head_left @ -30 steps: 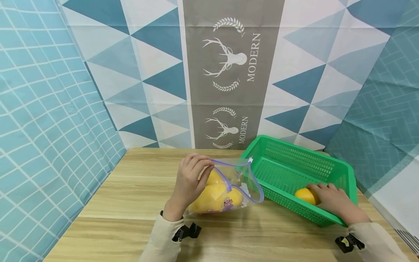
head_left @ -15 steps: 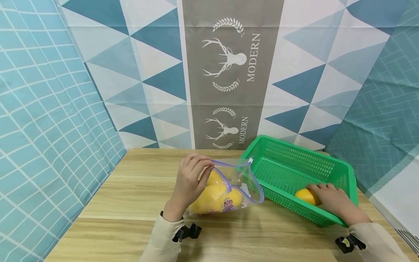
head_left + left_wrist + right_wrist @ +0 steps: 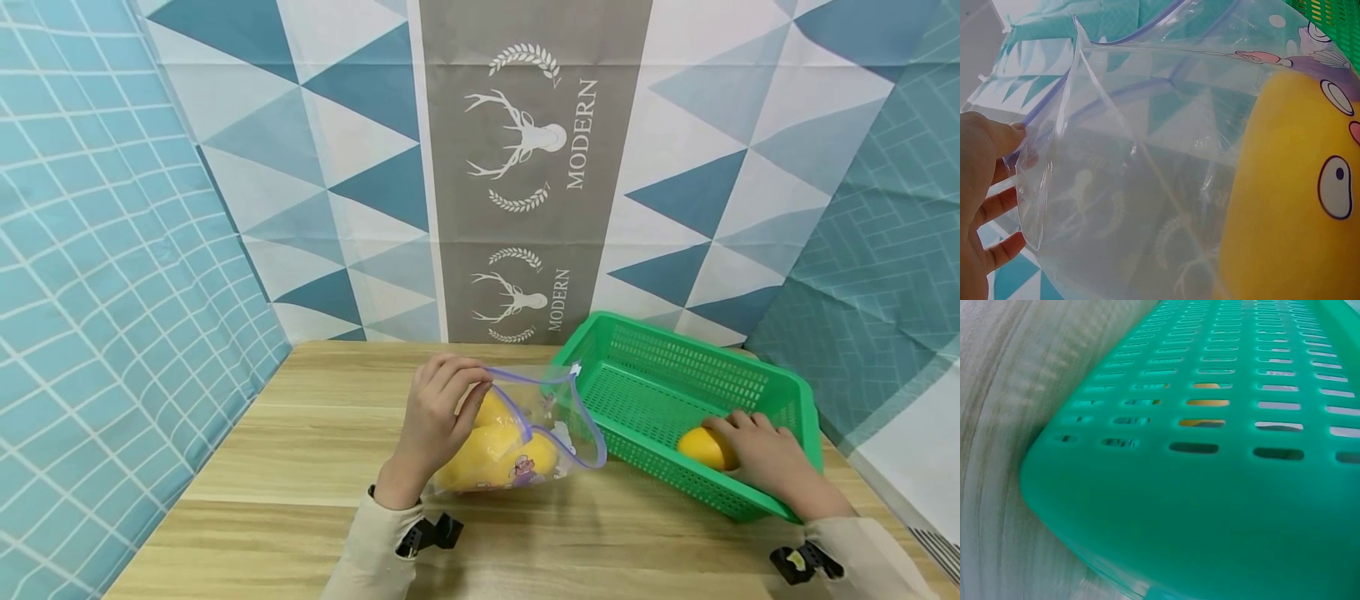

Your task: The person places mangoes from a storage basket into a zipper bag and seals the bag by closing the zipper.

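My left hand pinches the upper edge of a clear zip bag with a purple zip strip and cartoon prints. The bag lies on the wooden table, its mouth gaping to the right. Several yellow, rounded, fruit-like things fill its lower part. In the left wrist view, thumb and fingers sit at the purple-edged rim of the bag. Over the near right side of a green basket reaches my right hand, gripping an orange-yellow, rounded fruit inside. The right wrist view shows mostly slotted basket wall, which hides that hand.
The light wooden table runs up to a patterned wall cloth at the back. A blue tiled cloth borders the left side. The basket stands at the right, close behind the bag's mouth.
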